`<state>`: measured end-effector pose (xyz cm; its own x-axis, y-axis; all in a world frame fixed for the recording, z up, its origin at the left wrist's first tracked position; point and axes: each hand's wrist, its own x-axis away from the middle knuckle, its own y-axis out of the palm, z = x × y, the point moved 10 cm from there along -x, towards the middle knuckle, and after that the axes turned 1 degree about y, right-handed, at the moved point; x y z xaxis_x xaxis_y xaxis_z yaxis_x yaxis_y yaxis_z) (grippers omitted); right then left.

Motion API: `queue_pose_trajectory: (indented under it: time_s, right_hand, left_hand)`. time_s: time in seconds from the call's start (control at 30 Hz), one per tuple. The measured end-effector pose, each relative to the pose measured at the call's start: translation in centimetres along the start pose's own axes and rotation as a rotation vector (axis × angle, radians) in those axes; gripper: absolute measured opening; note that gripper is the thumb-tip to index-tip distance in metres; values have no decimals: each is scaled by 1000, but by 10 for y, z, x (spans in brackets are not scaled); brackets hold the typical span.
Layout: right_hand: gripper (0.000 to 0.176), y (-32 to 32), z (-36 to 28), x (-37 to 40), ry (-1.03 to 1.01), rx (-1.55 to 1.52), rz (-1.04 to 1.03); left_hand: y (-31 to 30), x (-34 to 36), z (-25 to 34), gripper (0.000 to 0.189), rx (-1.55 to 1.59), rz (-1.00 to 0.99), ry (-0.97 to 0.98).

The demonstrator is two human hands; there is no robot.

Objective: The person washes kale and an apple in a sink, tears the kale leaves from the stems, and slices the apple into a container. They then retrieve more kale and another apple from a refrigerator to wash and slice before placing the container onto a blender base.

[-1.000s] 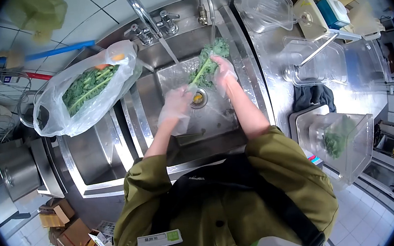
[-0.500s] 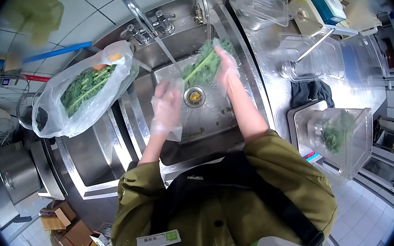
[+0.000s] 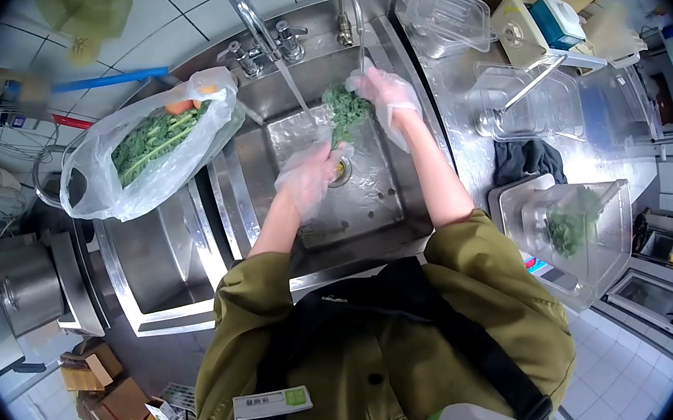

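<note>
In the sink (image 3: 379, 222) a curly green kale leaf (image 3: 346, 110) is spread between my two hands, both in clear plastic gloves. My left hand (image 3: 309, 178) is closed around its lower, stem end above the drain. At the leaf's upper right edge, my right hand (image 3: 388, 96) has its fingers bent in on the frill, beside the thin tap (image 3: 357, 19). Water runs from the larger faucet (image 3: 251, 22) just left of the leaf. The drain (image 3: 341, 172) is partly hidden by my left hand.
Left of the sink lies a plastic bag (image 3: 96, 182) with more kale leaves (image 3: 157, 143) and an orange vegetable (image 3: 178, 107). To the right stand clear containers (image 3: 447, 14), a dark cloth (image 3: 527, 161) and a clear bin (image 3: 604, 256) holding greens. A second basin (image 3: 165, 261) is at left.
My left hand has moved right and closed on the stem end of the kale leaf. The leaf has turned more upright, and my right hand has shifted slightly up.
</note>
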<state>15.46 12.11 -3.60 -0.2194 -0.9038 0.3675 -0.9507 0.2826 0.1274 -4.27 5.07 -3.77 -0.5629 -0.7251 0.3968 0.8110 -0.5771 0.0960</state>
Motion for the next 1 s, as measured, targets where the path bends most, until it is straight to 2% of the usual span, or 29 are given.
queue_pose_trajectory:
  time_s: [0.03, 0.07, 0.17, 0.2, 0.23, 0.3, 0.37, 0.4, 0.43, 0.47, 0.5, 0.53, 0.57, 0.6, 0.63, 0.67, 0.7, 0.77, 0.83, 0.87, 0.97, 1.0]
  right_hand:
    - [49, -1, 3, 0, -55, 122, -9]
    - [43, 14, -21, 22, -103, 169, -10]
    - [38, 32, -73, 62, -279, 311, -32]
    - [37, 36, -83, 72, -566, 317, -55]
    - [38, 39, -50, 71, -459, 465, -44]
    - [39, 42, 30, 72, -259, 760, -33]
    - [43, 45, 265, 83, 306, 858, -496]
    - [43, 45, 257, 102, 195, 895, -393]
    - [42, 48, 233, 104, 38, 933, -276]
    - [42, 52, 185, 111, -49, 999, -166]
    - [41, 52, 178, 105, 174, 967, -326]
    - [39, 40, 151, 109, 334, 904, -191]
    - [36, 57, 90, 114, 189, 819, -255]
    - [35, 69, 60, 108, -76, 701, -227]
    - [36, 92, 21, 120, -329, 622, -385]
    - [41, 111, -15, 143, -570, 723, -469]
    - [42, 128, -38, 166, -695, 767, -550]
    - [38, 148, -52, 184, -586, 842, -711]
    - [40, 146, -46, 183, -303, 967, -783]
    - [39, 150, -66, 193, -488, 1048, -739]
    - [41, 155, -112, 229, -877, 1323, -582]
    - [45, 154, -125, 237, -956, 1238, -570]
  left_hand:
    - [5, 0, 0, 27, 82, 11, -65]
    - [10, 1, 1, 25, 165, 27, -128]
    - [8, 10, 39, 19, -525, 113, 331]
    - [16, 37, 75, 18, -870, 138, 449]
    - [24, 60, 91, 17, -1214, 159, 564]
    - [8, 50, 19, 37, -1189, -54, 146]
    - [10, 57, -69, 35, -1458, -393, -97]
    - [6, 69, -82, 30, -1451, -338, -63]
    - [2, 70, -88, 27, -1519, -378, 39]
    - [-3, 71, -94, 25, -1586, -410, 146]
    - [-6, 84, -78, 24, -1578, -312, 285]
    - [-8, 97, -53, 24, -1556, -220, 417]
    - [-14, 96, -18, 23, -1545, -94, 568]
    - [-22, 81, -4, 24, -1601, -59, 511]
    - [-23, 78, 6, 24, -1649, -35, 443]
    - [-7, 93, 49, 22, -1604, 20, 510]
    - [5, 108, 95, 21, -1557, 74, 577]
    - [-20, 117, 123, 21, -613, 119, 404]
    - [-6, 147, 171, 19, -1081, 214, 734]
    - [-8, 156, 182, 19, -967, 253, 674]
    - [-7, 163, 194, 15, -1282, 244, 621]
    - [3, 168, 201, 13, -1406, 194, 730]
